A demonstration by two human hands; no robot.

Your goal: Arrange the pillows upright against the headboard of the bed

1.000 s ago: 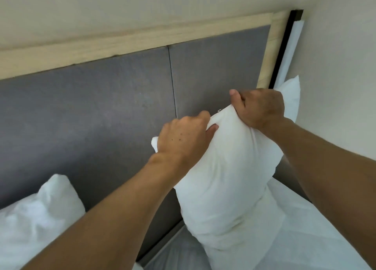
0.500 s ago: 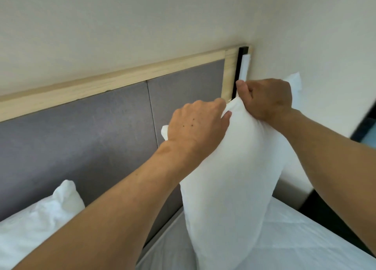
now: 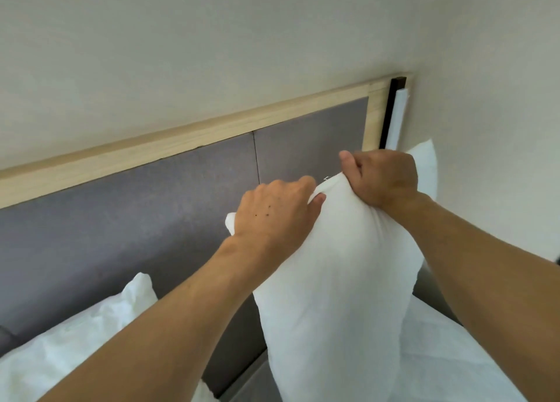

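Both hands pinch the top edge of a white pillow (image 3: 333,280), the left hand (image 3: 272,213) near its 11 o'clock corner, the right hand (image 3: 385,177) at 1 o'clock. The pillow hangs upright just in front of the grey headboard (image 3: 151,219). This looks like the standing step; next, seat it back against the headboard. A second pillow (image 3: 75,341) lies at 8 o'clock.

Bed (image 3: 448,356): white quilted cover. On it: white pillow (image 3: 333,295) standing upright at right; second white pillow (image 3: 60,350) lying left.
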